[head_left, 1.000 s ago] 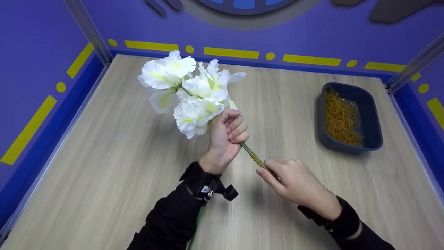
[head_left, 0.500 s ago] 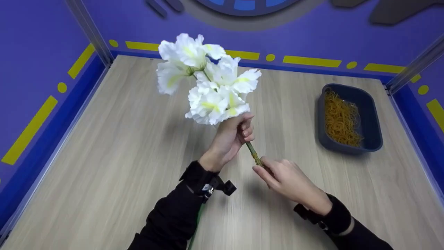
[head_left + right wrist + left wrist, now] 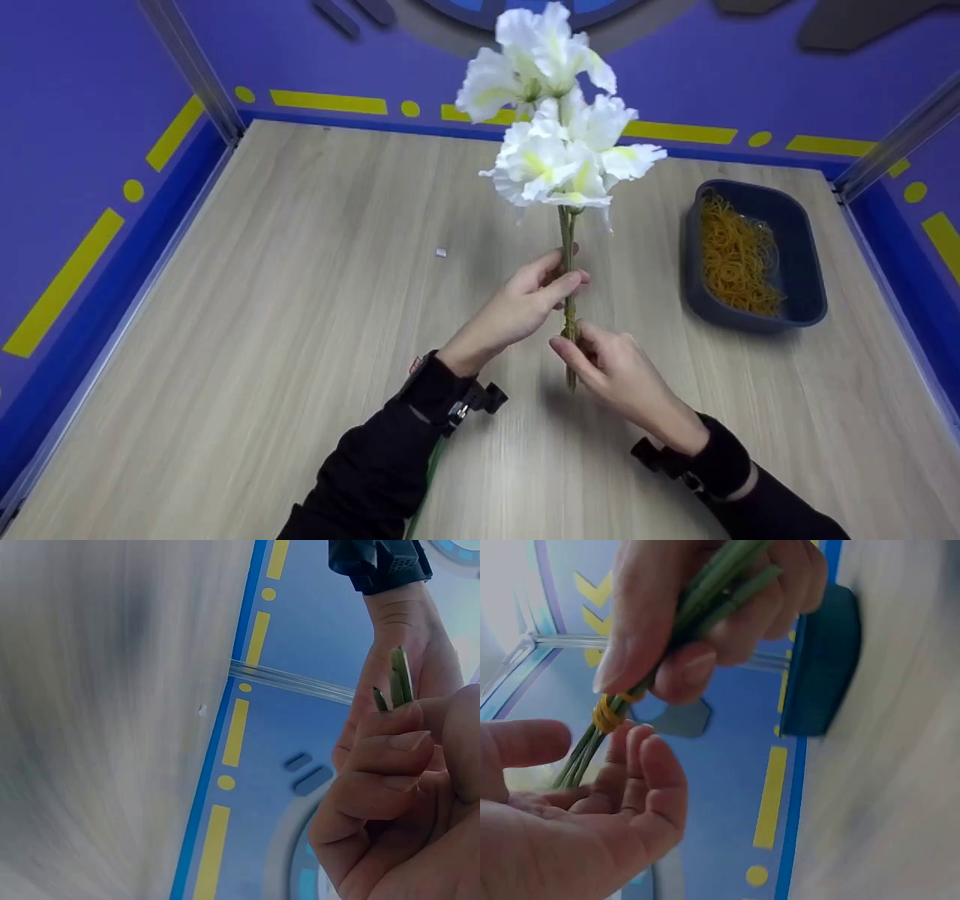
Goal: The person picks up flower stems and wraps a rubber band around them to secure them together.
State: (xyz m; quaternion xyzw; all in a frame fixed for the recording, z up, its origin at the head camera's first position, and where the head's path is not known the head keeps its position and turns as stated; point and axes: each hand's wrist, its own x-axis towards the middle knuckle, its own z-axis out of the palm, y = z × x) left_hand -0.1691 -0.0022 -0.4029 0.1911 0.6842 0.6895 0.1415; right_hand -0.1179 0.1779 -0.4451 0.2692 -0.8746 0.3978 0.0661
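A bunch of white artificial flowers stands nearly upright above the wooden table. Its green stems run down to both hands. My left hand pinches the stems at mid-height between thumb and fingers. Just below it, my right hand curls thumb and fingers round the lower stems. The left wrist view shows a yellow rubber band wound on the stems, between the left hand and the right hand. The cut stem ends poke past my right fingers.
A dark blue bin holding several yellow rubber bands sits at the right of the table; its side also appears in the left wrist view. A tiny white scrap lies mid-table. Purple walls enclose three sides.
The bunch swung from leaning left to nearly upright and shifted right. My left hand slid down the stems away from the blooms. The right hand stayed at the lower stems.
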